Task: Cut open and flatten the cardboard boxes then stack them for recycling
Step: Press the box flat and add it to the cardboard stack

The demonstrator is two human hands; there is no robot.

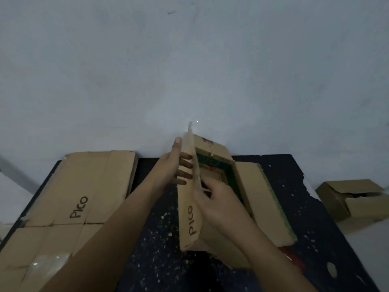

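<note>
Currently, your left hand (175, 167) grips the raised flap (190, 165) of the open box (223, 186); your right hand (219, 199) pinches the tape strip (194, 165). Flattened cardboard (80, 197) lies left.

Plain pale grey-white wall (189, 60), scuffed. Dark black speckled surface (155, 239) abuts it; edge chipped at right. Lighting dim.

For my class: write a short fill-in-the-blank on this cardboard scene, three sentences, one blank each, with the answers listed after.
1. The flattened cardboard on the table's left side bears the handwritten word ____.
2. The left hand holds the box's upright ____.
3. A small open box sits to the ____ of the dark table.

Answers: PICO; flap; right
</note>
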